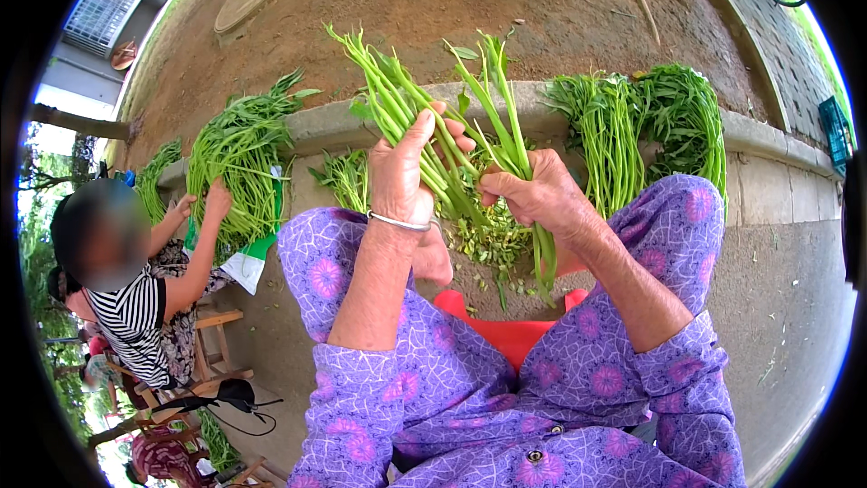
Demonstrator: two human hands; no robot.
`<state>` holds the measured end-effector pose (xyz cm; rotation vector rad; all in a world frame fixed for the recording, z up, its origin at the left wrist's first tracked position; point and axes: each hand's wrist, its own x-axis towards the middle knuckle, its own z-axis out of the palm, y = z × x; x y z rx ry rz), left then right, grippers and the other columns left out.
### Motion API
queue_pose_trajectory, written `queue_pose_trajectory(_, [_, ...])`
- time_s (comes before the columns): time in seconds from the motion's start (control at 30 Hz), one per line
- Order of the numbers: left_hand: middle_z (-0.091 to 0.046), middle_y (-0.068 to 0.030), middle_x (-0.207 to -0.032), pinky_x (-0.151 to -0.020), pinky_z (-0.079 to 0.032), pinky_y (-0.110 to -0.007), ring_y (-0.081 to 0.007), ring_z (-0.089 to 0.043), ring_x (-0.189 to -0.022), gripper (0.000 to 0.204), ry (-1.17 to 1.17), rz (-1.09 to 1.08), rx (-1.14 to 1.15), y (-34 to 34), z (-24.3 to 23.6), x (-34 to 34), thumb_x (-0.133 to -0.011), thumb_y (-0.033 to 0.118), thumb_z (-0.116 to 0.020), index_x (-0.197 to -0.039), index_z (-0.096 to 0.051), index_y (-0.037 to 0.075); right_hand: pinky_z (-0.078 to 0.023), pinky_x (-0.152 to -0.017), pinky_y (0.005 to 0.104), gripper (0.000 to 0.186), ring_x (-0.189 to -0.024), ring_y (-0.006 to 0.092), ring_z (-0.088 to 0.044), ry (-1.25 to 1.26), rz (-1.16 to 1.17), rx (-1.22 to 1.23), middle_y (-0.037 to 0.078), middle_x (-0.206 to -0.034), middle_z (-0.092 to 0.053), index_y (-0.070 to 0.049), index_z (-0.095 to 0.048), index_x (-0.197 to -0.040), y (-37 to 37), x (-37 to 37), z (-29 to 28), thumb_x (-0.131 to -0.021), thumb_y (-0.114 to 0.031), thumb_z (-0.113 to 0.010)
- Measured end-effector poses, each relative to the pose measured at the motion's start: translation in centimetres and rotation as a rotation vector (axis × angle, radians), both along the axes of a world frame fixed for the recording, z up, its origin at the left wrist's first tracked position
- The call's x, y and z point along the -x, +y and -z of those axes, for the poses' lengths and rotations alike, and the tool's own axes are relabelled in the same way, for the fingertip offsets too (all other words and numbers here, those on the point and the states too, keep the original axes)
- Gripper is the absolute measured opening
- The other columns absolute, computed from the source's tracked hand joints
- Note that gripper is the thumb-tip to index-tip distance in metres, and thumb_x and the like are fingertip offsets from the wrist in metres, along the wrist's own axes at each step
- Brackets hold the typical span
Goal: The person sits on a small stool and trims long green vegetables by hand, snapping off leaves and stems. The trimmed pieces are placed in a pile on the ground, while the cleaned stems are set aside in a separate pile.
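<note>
My left hand (pixel 402 172), with a metal bangle at the wrist, is closed around a bunch of green water spinach stems (pixel 384 95) that fan up and to the left. Closed on a second, smaller bunch of water spinach (pixel 508 122) is my right hand (pixel 542 195), its stems pointing up and some hanging down below the fist. The two bunches nearly meet between my hands. Trimmed leaves and stem bits (pixel 492 240) lie in a pile on the ground beneath. My fingertips are partly hidden by the stems.
Large water spinach bundles (pixel 610 136) lean on a low concrete curb (pixel 533 109) at right. A small bunch (pixel 348 179) lies left of my hands. At far left, a person in a striped shirt (pixel 131 330) handles a big heap of greens (pixel 239 158). Something red (pixel 506 336) is between my legs.
</note>
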<state>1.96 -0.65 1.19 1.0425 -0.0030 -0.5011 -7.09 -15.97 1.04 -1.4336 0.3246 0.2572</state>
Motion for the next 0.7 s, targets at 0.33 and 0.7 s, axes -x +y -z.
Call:
queue_pose_trajectory(0.33, [-0.061, -0.0093, -0.078, -0.056, -0.053, -0.032, -0.0198, -0.062, -0.064, 0.024, 0.022, 0.051, 0.027, 0.2, 0.1, 0.1, -0.092, 0.021, -0.057, -0.104, -0.057, 0.001, -0.036, -0.043, 0.0246, 0.019, -0.049, 0.0061, -0.046, 0.002, -0.083, 0.01, 0.0, -0.062, -0.059, 0.0, -0.066, -0.076, 0.0, 0.1, -0.4, -0.077, -0.019, -0.064])
queue_pose_trajectory(0.7, [-0.058, -0.0055, -0.077, -0.06, -0.053, -0.033, -0.0192, -0.06, -0.067, 0.024, 0.087, 0.155, 0.014, 0.2, 1.0, 0.1, -0.094, 0.025, -0.055, -0.104, -0.056, 0.003, -0.038, -0.047, 0.0248, 0.021, -0.051, 0.0064, -0.047, 0.002, -0.087, -0.028, 0.001, -0.063, -0.057, 0.001, -0.065, -0.075, -0.1, 0.0, -0.7, -0.076, -0.02, -0.065])
